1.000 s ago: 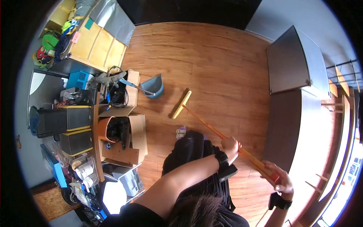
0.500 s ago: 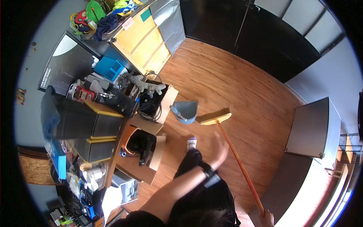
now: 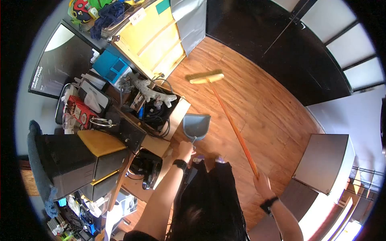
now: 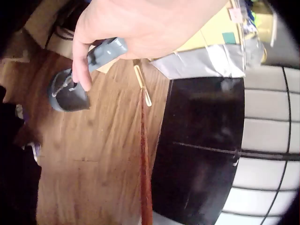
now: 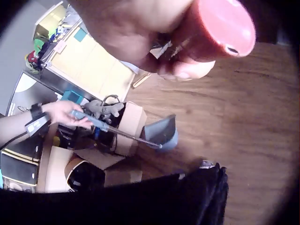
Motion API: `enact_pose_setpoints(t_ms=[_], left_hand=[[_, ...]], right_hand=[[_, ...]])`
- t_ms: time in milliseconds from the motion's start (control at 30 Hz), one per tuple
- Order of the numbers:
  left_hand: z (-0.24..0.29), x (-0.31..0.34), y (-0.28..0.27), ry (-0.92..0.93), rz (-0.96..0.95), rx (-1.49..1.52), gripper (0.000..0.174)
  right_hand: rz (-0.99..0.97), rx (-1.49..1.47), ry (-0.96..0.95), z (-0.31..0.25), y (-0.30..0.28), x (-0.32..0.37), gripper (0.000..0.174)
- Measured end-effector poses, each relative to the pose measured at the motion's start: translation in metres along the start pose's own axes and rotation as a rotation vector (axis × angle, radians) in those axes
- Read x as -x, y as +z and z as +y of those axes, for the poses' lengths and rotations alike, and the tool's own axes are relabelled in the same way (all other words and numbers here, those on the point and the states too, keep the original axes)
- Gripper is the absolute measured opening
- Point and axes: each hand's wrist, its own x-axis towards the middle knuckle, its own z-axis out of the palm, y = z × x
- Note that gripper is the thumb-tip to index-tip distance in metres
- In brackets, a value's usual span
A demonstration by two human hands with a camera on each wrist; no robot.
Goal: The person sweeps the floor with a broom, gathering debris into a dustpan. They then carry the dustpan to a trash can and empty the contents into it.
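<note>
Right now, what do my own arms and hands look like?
Your left hand and right hand are bare, with no gloves visible. The left wristband and right wristband are black. In the right wrist view, a pale box sits by the left one, with a dark cable along the left forearm. A black sleeve shows farther up that arm.

Dustpan [image 3: 196, 125] left of broom handle [image 3: 233, 123]
</note>
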Motion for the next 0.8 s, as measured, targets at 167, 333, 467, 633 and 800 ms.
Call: enact_pose_setpoints(t_ms=[167,333,467,633,800], left_hand=[[-0.034,0.02,-0.013,-0.271,-0.093,0.708,0.013],[-0.08,0.077,-0.024,-0.26,0.018,0.466,0.009],[-0.099,0.142,-0.033,-0.251,0.098,0.375,0.013],[-0.148,0.197,-0.051,-0.214,0.104,0.282,0.02],[-0.185,0.235,-0.056,-0.258,0.156,0.415,0.015]], right_hand=[[-0.113,0.135,-0.131,-0.077,0.028,-0.17,0.025],[-0.225,0.244,-0.185,-0.118,0.046,-0.241,0.027],[-0.413,0.427,-0.178,-0.045,0.056,-0.247,0.031],[-0.313,0.398,0.087,0.052,-0.001,-0.16,0.028],[-0.426,0.66,-0.124,0.159,-0.05,-0.031,0.026]])
